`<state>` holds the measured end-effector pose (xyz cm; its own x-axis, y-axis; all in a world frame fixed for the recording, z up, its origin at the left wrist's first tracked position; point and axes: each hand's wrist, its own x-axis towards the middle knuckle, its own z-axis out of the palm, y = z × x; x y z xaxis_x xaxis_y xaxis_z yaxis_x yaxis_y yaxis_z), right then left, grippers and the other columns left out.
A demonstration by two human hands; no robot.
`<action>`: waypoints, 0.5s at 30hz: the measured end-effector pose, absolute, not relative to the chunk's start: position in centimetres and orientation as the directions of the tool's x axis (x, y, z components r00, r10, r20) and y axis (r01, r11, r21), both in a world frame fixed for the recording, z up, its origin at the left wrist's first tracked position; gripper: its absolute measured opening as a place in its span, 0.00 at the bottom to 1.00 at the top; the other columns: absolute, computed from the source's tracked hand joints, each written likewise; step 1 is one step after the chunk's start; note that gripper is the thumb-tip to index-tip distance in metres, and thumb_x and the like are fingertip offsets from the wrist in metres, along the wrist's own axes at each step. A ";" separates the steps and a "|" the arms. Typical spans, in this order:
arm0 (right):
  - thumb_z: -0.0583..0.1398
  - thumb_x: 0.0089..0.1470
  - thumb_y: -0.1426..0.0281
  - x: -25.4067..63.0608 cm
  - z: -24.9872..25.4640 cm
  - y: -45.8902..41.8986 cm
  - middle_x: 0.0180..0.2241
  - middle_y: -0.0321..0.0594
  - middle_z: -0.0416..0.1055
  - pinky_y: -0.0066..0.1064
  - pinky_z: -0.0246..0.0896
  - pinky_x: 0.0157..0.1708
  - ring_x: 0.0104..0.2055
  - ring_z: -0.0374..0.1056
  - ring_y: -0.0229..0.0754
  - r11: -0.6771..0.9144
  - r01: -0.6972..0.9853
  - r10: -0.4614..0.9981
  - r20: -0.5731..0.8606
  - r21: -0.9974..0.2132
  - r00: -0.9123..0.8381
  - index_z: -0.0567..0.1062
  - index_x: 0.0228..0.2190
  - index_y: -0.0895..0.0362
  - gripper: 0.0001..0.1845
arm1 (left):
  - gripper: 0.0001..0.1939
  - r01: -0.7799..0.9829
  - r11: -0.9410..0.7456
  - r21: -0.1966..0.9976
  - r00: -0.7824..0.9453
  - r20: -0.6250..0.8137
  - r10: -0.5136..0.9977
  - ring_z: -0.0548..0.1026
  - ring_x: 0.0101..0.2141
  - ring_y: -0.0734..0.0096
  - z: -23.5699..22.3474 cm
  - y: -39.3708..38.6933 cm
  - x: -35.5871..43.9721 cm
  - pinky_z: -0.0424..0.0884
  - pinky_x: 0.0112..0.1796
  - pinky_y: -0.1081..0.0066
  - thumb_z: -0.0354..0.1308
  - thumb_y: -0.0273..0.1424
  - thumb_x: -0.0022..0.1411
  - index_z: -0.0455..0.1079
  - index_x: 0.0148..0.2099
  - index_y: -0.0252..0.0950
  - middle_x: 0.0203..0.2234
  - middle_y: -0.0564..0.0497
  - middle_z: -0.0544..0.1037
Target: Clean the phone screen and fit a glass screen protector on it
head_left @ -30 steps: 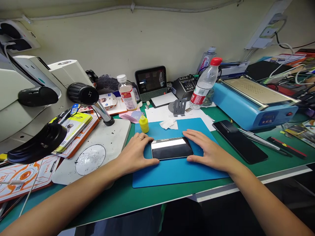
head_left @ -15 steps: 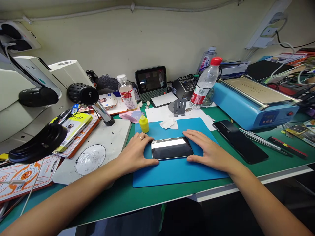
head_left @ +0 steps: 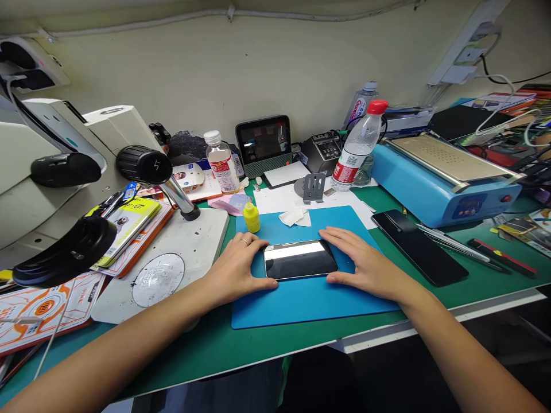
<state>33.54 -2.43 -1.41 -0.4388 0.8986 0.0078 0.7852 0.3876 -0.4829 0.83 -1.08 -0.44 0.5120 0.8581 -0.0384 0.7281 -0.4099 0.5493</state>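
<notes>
A smartphone [head_left: 301, 267] lies flat, screen up and lengthwise, on a blue mat [head_left: 310, 304]; a bright band of light reflects along its upper half. My left hand [head_left: 239, 264] grips its left end, thumb at the near corner and index finger at the far corner. At the opposite end, my right hand [head_left: 361, 261] holds the right corners between thumb and fingers. A small yellow bottle [head_left: 251, 218] stands just beyond my left hand. Crumpled white tissue [head_left: 295, 217] rests on the mat behind the phone.
Right of the mat lie a black phone-shaped panel [head_left: 419, 246], tweezers [head_left: 465, 246] and a red-and-black tool [head_left: 501, 257]. A blue heating plate machine [head_left: 443, 183] stands behind them. On the left is a microscope base [head_left: 202, 235]. Two bottles, a metal stand [head_left: 314, 187] and a small display [head_left: 264, 140] stand behind.
</notes>
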 end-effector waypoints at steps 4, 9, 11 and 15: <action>0.62 0.53 0.39 33.6 -1.4 -2.4 0.71 0.52 0.58 0.61 0.56 0.67 0.72 0.52 0.66 0.379 0.792 0.900 -0.007 -0.478 -0.435 0.62 0.69 0.52 0.51 | 0.38 0.726 -0.412 0.550 0.515 -0.039 0.856 0.67 0.55 0.46 -0.4 -1.1 0.8 0.70 0.55 0.47 0.69 0.52 0.55 0.68 0.63 0.40 0.53 0.43 0.72; 0.62 0.53 0.38 33.6 -1.5 -2.4 0.70 0.53 0.58 0.61 0.56 0.67 0.72 0.53 0.66 0.379 0.793 0.901 -0.005 -0.477 -0.434 0.62 0.69 0.53 0.52 | 0.39 0.732 -0.411 0.544 0.515 -0.046 0.856 0.67 0.55 0.46 -0.4 -1.1 0.8 0.69 0.56 0.47 0.69 0.52 0.55 0.68 0.62 0.39 0.53 0.43 0.72; 0.62 0.52 0.38 33.6 -1.5 -2.5 0.71 0.54 0.58 0.61 0.56 0.67 0.72 0.53 0.66 0.377 0.795 0.902 -0.008 -0.475 -0.432 0.62 0.69 0.54 0.53 | 0.39 0.738 -0.404 0.541 0.512 -0.059 0.857 0.67 0.56 0.46 -0.4 -1.0 0.8 0.69 0.56 0.48 0.69 0.52 0.55 0.68 0.63 0.38 0.54 0.43 0.71; 0.61 0.52 0.37 33.6 -1.6 -2.4 0.71 0.55 0.57 0.61 0.55 0.67 0.73 0.51 0.65 0.376 0.797 0.900 -0.021 -0.472 -0.436 0.61 0.69 0.57 0.54 | 0.40 0.743 -0.398 0.537 0.515 -0.080 0.853 0.66 0.56 0.47 -0.2 -1.0 0.9 0.69 0.56 0.48 0.69 0.52 0.55 0.67 0.63 0.38 0.55 0.43 0.71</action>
<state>33.59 -2.41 -1.55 -0.4359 0.8998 -0.0206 0.7974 0.3755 -0.4723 0.86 -1.02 -0.25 0.5153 0.8532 -0.0803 0.7434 -0.3985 0.5372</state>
